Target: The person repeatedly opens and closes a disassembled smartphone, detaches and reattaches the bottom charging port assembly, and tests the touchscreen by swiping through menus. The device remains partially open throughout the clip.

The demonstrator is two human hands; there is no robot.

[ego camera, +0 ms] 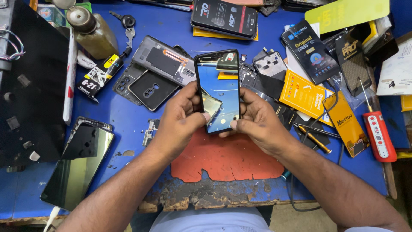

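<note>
Both hands hold 1 smartphone point(217, 91) upright above the blue bench point(128, 120), its lit screen facing the camera and showing a live camera view of the bench. The left hand point(182, 116) wraps the phone's left edge, fingers curled behind it and the thumb pressed onto the lower left of the glass. The right hand point(253, 120) closes on the right edge the same way, its thumb resting at the lower right corner of the screen. Neither hand is open; both grip the phone firmly.

Directly beneath the phone lies a worn red mat point(227, 159), cracked at its near edge. Left of the phone sit 2 bare phone back covers point(150, 88) and a grey phone frame point(165, 60) just behind them. Further left of the phone lie a black glue tube point(99, 75) and a brown bottle point(94, 32). Well left of the phone and nearer the bench edge rests a large dark screen panel point(77, 167). Right of the phone lie an orange packet point(302, 92), boxed screen packs point(310, 51) and a red screwdriver point(378, 133). Behind the phone lies another boxed phone screen point(224, 18).
</note>
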